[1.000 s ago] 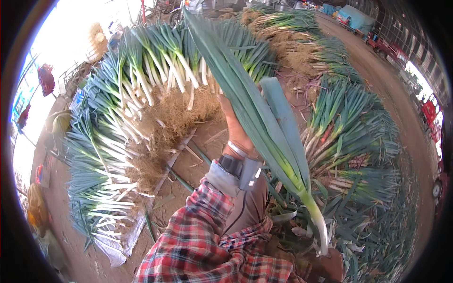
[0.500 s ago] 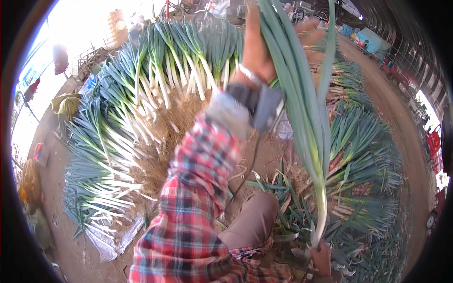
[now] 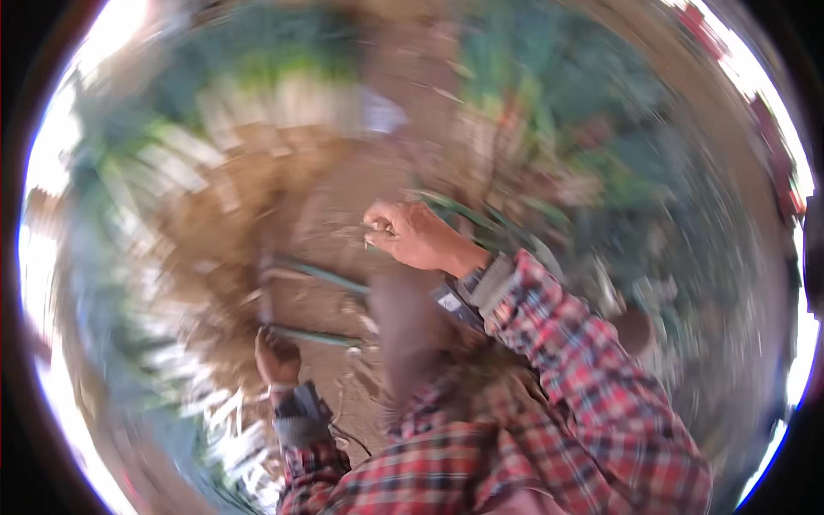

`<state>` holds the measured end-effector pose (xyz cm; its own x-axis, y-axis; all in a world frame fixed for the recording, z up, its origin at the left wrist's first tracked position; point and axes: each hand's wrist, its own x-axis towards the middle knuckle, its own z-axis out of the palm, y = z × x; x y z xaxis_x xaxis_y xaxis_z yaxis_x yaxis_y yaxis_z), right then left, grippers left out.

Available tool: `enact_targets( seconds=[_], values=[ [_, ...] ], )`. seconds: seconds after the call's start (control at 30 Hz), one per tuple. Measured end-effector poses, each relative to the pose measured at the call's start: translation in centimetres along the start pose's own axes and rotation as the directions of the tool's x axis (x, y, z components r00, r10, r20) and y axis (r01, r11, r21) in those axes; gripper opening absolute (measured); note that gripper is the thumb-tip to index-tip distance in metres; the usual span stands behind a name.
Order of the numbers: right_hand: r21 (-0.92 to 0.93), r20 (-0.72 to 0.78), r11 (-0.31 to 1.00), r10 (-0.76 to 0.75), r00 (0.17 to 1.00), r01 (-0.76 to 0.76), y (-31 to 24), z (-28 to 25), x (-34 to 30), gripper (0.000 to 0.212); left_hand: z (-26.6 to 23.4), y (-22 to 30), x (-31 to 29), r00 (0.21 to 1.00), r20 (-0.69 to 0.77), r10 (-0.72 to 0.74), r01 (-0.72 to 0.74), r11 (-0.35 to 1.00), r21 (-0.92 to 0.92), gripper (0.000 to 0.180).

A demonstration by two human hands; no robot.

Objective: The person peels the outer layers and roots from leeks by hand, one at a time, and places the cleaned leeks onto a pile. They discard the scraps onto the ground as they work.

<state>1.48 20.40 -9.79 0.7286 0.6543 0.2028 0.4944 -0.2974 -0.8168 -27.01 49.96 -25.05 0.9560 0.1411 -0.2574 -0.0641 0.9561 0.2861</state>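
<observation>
While your left hand (image 3: 277,358) hangs near the leeks (image 3: 230,422) and your right hand (image 3: 416,238) curls, I cannot tell either grip; you seem between pick-ups, the next calling for steady reach.

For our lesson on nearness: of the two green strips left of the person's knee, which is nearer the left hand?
The lower strip: its left end appears close to the left hand; the upper strip lies farther up the picture.
</observation>
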Motion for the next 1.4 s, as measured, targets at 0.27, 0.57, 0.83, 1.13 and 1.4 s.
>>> enact_targets(
  seconds=[0.27,0.57,0.83,1.13,1.4],
  values=[
    [0.322,-0.144,0.516,0.856,0.497,-0.794,20.5,-12.3,-25.7,0.027,27.6,-12.1,15.6,0.999,-0.021,0.037,-0.021,0.866,0.500,0.018],
    [0.908,-0.302,0.359,0.918,0.256,-0.218,39.0,-21.6,-20.4,0.029,35.3,-27.6,27.8,0.988,0.030,-0.149,0.046,0.479,0.877,0.015],
    [-0.008,-0.630,0.696,0.554,0.544,-0.718,52.2,-20.6,-12.4,0.047,31.5,-37.0,39.4,0.897,-0.184,-0.402,0.236,0.084,0.968,0.014],
    [0.047,-0.326,0.540,0.803,0.498,-0.840,52.6,-21.9,-7.9,0.039,29.6,-45.9,43.9,0.685,-0.224,-0.693,0.192,-0.125,0.973,0.019],
    [0.316,-0.387,0.794,0.608,0.693,-0.519,45.1,-15.1,-20.2,0.016,24.8,-47.7,44.7,0.695,-0.131,-0.707,-0.221,-0.384,0.896,0.023]
  ],
)
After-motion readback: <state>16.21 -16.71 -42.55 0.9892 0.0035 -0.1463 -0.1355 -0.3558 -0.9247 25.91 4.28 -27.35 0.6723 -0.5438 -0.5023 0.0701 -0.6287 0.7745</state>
